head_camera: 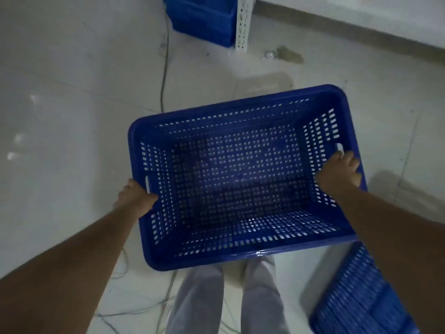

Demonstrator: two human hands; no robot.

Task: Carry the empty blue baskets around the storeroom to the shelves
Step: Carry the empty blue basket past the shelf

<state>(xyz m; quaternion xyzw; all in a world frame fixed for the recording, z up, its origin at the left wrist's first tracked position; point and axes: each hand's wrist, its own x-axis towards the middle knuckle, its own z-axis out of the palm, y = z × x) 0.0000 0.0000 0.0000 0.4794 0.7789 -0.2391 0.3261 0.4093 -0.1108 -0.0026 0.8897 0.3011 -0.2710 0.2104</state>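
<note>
Empty blue basket (240, 179) carried above the tiled floor (72, 116), open side up.

The left hand (136, 197) grips the left end wall at its handle slot; the right hand (339, 172) grips the right end wall likewise. A second blue basket (361, 297) lies at lower right; stacked blue baskets (204, 18) stand beside a white shelf post (243, 25).

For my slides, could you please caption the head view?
Left hand and right hand carry an empty blue basket by its end handles toward stacked baskets.
</note>
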